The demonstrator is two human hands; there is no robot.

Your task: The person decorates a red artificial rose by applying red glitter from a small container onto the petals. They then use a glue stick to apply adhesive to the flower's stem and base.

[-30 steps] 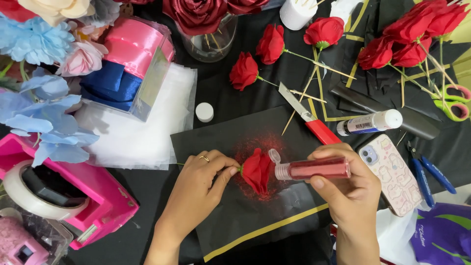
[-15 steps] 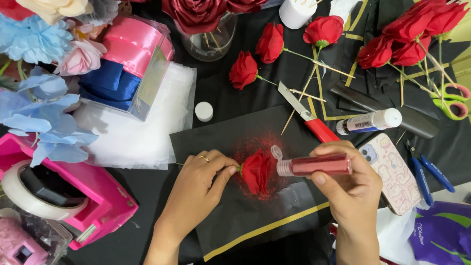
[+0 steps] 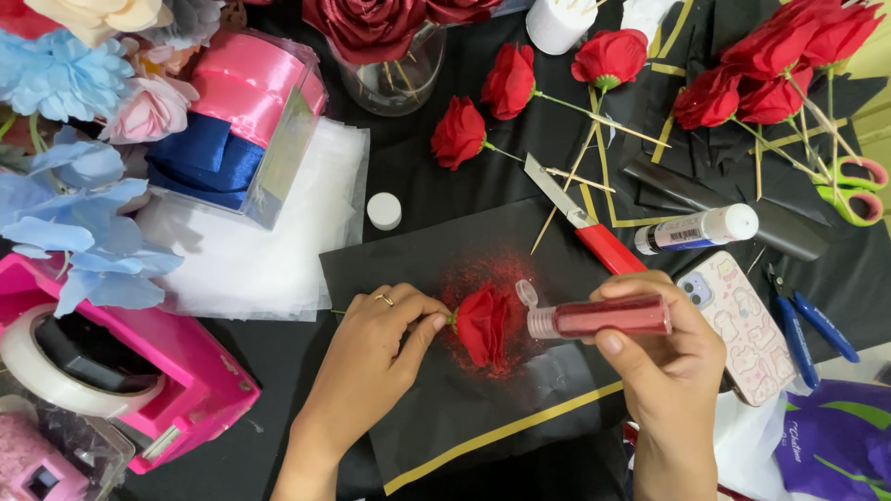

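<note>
My left hand pinches the stem end of a small red fabric rose, holding it flat on a black paper sheet. My right hand grips a slim tube of red glitter, lying sideways with its flip cap open and its mouth pointing at the rose. Loose red glitter is scattered on the black sheet around the flower.
More red roses on sticks lie at the back and at the right. A red-handled cutter, glue bottle, phone, blue pliers and scissors sit right. A pink tape dispenser, ribbon box and white sheets sit left.
The glitter tube has shifted very slightly in my right hand. My left hand and the rose stay where they were.
</note>
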